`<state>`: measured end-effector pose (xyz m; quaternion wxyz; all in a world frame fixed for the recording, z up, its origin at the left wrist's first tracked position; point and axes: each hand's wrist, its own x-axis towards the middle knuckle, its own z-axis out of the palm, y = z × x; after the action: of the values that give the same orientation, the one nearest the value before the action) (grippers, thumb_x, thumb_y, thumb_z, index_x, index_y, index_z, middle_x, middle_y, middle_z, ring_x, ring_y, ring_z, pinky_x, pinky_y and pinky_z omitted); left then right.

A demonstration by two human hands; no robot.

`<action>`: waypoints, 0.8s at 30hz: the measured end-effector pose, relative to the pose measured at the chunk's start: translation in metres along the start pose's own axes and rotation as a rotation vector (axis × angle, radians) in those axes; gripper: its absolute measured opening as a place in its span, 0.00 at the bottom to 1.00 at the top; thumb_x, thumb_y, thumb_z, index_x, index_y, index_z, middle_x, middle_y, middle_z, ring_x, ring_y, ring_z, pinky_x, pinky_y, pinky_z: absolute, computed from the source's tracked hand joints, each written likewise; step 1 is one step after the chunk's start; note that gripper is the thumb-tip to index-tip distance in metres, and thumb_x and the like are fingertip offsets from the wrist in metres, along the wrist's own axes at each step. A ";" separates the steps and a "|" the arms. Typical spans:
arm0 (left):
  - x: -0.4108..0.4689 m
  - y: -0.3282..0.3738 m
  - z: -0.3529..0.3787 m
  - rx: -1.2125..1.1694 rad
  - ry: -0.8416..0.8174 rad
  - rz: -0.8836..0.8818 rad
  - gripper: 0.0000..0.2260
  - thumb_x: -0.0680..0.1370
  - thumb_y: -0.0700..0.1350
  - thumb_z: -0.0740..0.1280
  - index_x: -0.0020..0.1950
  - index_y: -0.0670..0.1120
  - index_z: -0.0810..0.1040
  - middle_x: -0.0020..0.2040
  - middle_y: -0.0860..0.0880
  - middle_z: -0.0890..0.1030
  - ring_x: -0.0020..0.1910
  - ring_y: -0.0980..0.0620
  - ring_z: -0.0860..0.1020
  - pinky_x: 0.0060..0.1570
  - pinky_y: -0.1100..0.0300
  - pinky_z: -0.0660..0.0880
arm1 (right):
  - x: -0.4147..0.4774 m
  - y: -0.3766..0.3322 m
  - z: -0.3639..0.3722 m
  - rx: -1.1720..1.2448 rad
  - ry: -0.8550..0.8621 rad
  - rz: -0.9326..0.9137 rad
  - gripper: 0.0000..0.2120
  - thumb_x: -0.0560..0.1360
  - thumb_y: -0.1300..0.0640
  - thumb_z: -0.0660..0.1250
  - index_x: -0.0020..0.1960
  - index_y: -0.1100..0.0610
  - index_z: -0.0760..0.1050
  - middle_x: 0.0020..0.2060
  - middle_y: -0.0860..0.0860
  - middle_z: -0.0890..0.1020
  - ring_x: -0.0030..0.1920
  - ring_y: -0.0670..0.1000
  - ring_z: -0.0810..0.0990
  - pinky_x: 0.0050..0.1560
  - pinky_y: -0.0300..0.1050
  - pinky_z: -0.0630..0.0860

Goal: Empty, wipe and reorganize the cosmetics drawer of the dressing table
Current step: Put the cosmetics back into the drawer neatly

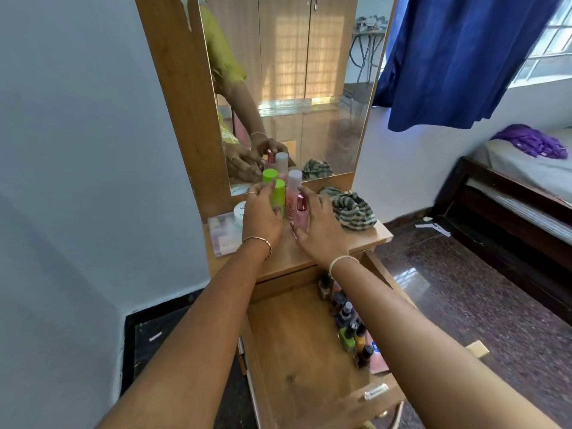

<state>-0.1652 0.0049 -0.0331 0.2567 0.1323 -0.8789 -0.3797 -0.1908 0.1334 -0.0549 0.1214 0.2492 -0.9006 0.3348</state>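
Note:
On the dressing table top (288, 261) stand a green cylindrical bottle (277, 195), a pink bottle with a white cap (293, 193) and a small pink bottle with a rosy cap (301, 212). My left hand (263, 215) curls around the green bottle. My right hand (318, 227) wraps the small pink bottle from the right. Below, the drawer (297, 342) stands pulled out, with several nail polish bottles (348, 323) lined along its right side and bare wood on the left.
A clear plastic box (223, 236) and a white jar (240, 212) sit at the table's left. A striped cloth (351, 210) lies at the right. The mirror (294, 88) stands behind. A bed (526, 193) is at the far right.

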 end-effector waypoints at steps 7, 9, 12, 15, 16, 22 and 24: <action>0.017 -0.006 0.010 0.294 0.039 -0.110 0.24 0.76 0.48 0.68 0.71 0.59 0.66 0.63 0.46 0.72 0.65 0.43 0.66 0.61 0.44 0.64 | -0.006 0.006 0.015 0.012 0.137 -0.074 0.34 0.75 0.55 0.67 0.77 0.48 0.56 0.61 0.54 0.71 0.56 0.54 0.76 0.53 0.52 0.77; 0.019 -0.006 0.012 0.333 0.061 -0.114 0.23 0.75 0.49 0.68 0.69 0.59 0.68 0.62 0.46 0.74 0.64 0.43 0.68 0.59 0.45 0.64 | -0.007 0.007 0.016 0.028 0.139 -0.090 0.33 0.75 0.56 0.67 0.77 0.47 0.56 0.58 0.53 0.75 0.52 0.52 0.77 0.51 0.48 0.77; 0.020 -0.003 0.012 0.332 0.080 -0.105 0.22 0.74 0.48 0.70 0.67 0.56 0.68 0.59 0.47 0.78 0.62 0.42 0.71 0.56 0.46 0.64 | -0.006 0.008 0.016 0.042 0.135 -0.087 0.33 0.75 0.59 0.66 0.76 0.47 0.56 0.55 0.52 0.78 0.50 0.52 0.78 0.50 0.49 0.77; 0.018 0.000 0.011 0.326 0.086 -0.054 0.21 0.74 0.45 0.69 0.65 0.53 0.68 0.55 0.46 0.80 0.59 0.42 0.74 0.55 0.46 0.66 | -0.007 0.009 0.012 0.087 0.137 -0.071 0.32 0.76 0.60 0.65 0.75 0.47 0.57 0.56 0.52 0.79 0.50 0.52 0.79 0.50 0.49 0.78; 0.018 0.001 0.010 0.302 0.077 -0.043 0.21 0.74 0.43 0.69 0.65 0.52 0.68 0.55 0.46 0.80 0.59 0.42 0.75 0.56 0.46 0.67 | -0.009 0.010 0.010 0.102 0.135 -0.073 0.31 0.76 0.60 0.65 0.75 0.47 0.57 0.56 0.52 0.79 0.50 0.51 0.79 0.50 0.49 0.78; -0.001 0.007 0.003 0.107 0.105 -0.043 0.24 0.73 0.44 0.70 0.67 0.48 0.67 0.58 0.47 0.79 0.60 0.44 0.75 0.60 0.46 0.61 | -0.031 0.013 -0.014 0.161 0.154 -0.091 0.33 0.74 0.64 0.66 0.73 0.45 0.57 0.61 0.49 0.77 0.54 0.49 0.79 0.53 0.45 0.77; -0.015 0.012 0.000 0.009 0.140 -0.061 0.24 0.72 0.47 0.70 0.65 0.47 0.68 0.58 0.48 0.79 0.59 0.44 0.75 0.61 0.46 0.61 | -0.039 0.012 -0.027 0.200 0.178 -0.091 0.33 0.74 0.64 0.65 0.73 0.44 0.58 0.63 0.49 0.76 0.57 0.49 0.79 0.55 0.44 0.76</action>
<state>-0.1527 0.0191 -0.0295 0.3051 0.1862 -0.8562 -0.3730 -0.1625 0.1732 -0.0562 0.1906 0.2700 -0.8362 0.4376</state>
